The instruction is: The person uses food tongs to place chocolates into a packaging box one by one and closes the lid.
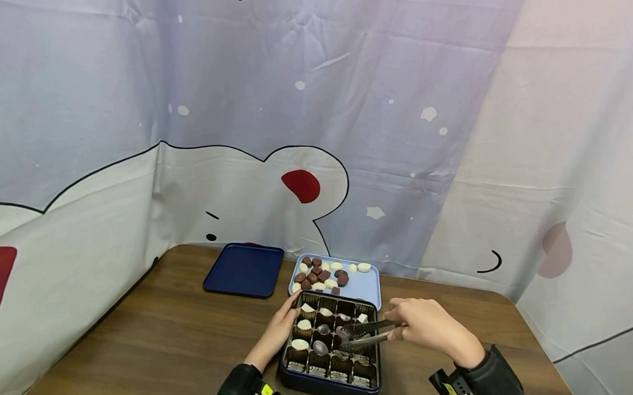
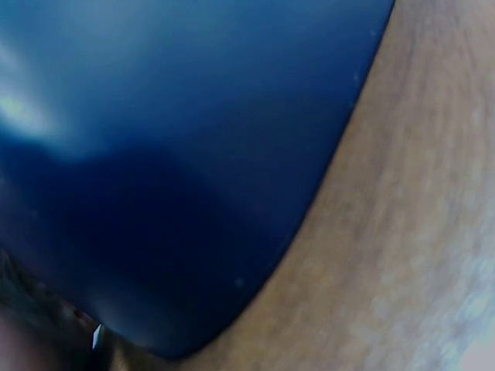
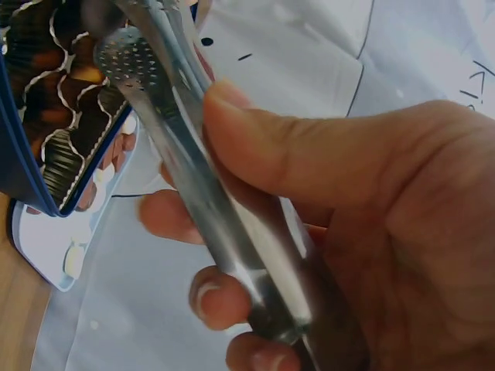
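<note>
A dark blue box (image 1: 333,394) holds a divided insert with chocolates in several compartments: white ones (image 1: 300,344) down the left column, greyish-brown ones (image 1: 320,347) beside them. My left hand (image 1: 275,335) rests against the box's left side, fingers reaching its far left corner. In the left wrist view the blue box wall (image 2: 193,193) fills most of the frame. My right hand (image 1: 430,327) grips metal tongs (image 3: 232,209), thumb on one arm and fingers curled round the other. The perforated tong tips lie over the third column, beside a brownish piece (image 1: 341,330).
Behind the box, a light blue tray (image 1: 368,288) carries white and brown chocolates (image 1: 312,277), its front edge overlapped by the box. A dark blue lid (image 1: 244,270) lies at the back left of the wooden table (image 1: 180,333). A printed curtain (image 1: 246,98) hangs behind.
</note>
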A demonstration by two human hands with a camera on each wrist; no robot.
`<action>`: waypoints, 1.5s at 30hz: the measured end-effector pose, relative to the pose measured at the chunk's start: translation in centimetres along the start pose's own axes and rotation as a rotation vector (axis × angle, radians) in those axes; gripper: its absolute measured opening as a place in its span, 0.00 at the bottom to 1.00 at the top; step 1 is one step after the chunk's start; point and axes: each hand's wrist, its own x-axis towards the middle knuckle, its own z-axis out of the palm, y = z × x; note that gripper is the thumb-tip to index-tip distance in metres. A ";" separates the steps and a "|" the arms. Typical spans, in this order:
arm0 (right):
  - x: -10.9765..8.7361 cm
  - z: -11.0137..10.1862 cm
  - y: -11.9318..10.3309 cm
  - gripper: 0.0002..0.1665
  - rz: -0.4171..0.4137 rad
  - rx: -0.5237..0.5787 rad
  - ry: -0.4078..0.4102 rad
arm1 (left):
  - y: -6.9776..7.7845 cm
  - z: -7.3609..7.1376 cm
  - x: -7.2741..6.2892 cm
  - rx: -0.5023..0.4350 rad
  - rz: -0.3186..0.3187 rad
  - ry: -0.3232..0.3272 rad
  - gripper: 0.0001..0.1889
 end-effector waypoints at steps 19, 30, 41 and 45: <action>2.6 0.8 1.9 0.24 0.270 0.105 0.143 | 0.1 0.0 -0.2 -0.012 -0.016 -0.010 0.27; 6.5 5.1 4.7 0.16 0.366 0.080 0.189 | 1.0 -0.1 -0.5 -0.006 -0.012 0.001 0.26; 9.3 9.1 6.1 0.10 0.450 0.112 0.134 | 0.5 -0.1 -0.3 -0.005 -0.017 -0.009 0.27; 9.7 9.9 6.3 0.10 0.440 0.087 0.139 | 0.4 -0.1 -0.3 -0.011 -0.013 -0.008 0.27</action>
